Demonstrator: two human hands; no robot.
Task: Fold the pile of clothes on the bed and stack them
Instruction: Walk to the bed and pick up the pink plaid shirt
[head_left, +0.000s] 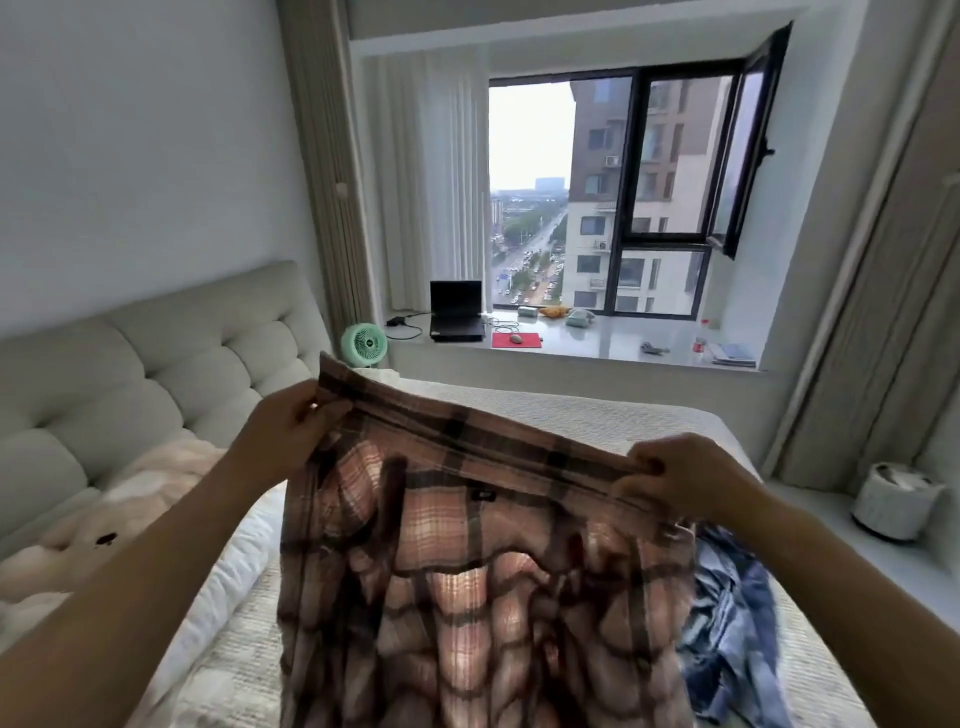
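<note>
Head view: our left hand (288, 423) and right hand (675, 475) pinch a plaid shirt (483, 571) aloft over the bed (597, 410); denim clothes (737, 613) lie unfolded, no stack visible.

Quick count from my feed: two hands, left (291, 421) and right (685, 475), one plaid shirt (483, 571), one heap of denim (732, 623), one bed (571, 410), one green fan (364, 345), one laptop (456, 312), one mouse (516, 339), one red mat (501, 341), one bottle (700, 340).
</note>
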